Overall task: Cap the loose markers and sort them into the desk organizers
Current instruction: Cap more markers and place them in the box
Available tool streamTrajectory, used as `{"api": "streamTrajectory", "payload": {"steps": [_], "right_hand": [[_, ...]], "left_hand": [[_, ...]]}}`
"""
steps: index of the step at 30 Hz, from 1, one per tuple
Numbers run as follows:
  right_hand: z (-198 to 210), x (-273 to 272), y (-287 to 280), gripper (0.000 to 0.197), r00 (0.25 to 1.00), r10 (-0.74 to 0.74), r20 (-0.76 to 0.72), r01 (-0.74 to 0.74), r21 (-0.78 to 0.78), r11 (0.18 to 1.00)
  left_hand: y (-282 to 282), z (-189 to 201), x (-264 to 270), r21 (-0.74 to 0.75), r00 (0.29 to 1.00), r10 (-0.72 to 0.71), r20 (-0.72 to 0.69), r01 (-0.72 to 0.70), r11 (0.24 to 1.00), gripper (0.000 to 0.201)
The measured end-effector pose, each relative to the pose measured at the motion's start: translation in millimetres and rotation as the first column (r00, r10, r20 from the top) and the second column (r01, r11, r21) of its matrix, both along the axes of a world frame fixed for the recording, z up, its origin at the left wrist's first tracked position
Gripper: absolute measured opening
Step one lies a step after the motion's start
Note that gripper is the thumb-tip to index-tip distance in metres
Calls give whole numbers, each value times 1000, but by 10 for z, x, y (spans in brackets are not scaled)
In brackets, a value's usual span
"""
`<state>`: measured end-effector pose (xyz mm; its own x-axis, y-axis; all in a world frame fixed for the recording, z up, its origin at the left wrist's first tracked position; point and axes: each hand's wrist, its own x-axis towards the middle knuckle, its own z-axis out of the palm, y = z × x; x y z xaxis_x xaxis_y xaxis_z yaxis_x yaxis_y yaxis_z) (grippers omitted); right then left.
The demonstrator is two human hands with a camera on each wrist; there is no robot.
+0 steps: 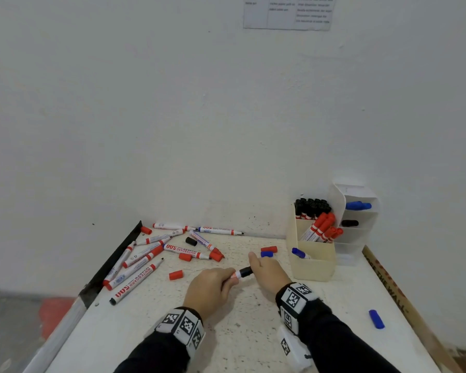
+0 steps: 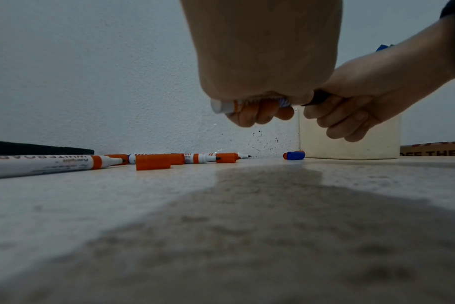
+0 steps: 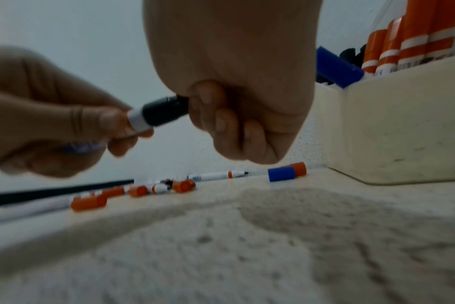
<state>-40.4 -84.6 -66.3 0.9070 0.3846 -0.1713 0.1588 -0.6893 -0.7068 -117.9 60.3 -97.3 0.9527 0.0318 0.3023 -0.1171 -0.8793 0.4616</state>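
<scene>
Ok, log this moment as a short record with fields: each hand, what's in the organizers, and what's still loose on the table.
left hand: grips the barrel of a whiteboard marker
right hand: holds the black cap on the marker's tip end
cream organizer: black-capped markers at the back, red-capped markers in the middle, one blue-capped marker in front
white organizer: one blue item and one black item on its shelves
loose markers: uncapped pile at the table's left, by the wall
loose caps: red cap, blue cap, black cap by pile

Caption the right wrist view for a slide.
Right hand seats a black cap onto the marker gripped by the left hand.
</scene>
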Motion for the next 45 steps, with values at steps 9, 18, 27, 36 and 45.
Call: {"api": "streamTrajectory", "payload": {"steps": [9, 18, 27, 36, 45], "right_hand": [[89, -28, -131, 14, 973, 226, 50, -231, 140, 963], [70, -61, -118, 46, 973, 119, 198, -133, 61, 989], [1, 6, -132, 18, 960, 135, 246, -197, 249, 948], [-100, -72, -65, 44, 969, 80, 232, -105, 97, 990], [-112, -91, 25, 50, 979, 24, 200, -28, 15, 999]], "left_hand": [[-57, 56, -28, -338, 998, -52, -30, 39, 940, 20], [-39, 44, -51, -358, 999, -50, -2, 46, 933, 10], [-34, 38, -44, -490, 998, -27, -52, -2, 871, 25], [-19, 48, -52, -363, 999, -2, -55, -18, 931, 17], [-5, 67, -29, -366, 989, 134, -58, -146, 919, 21]]}}
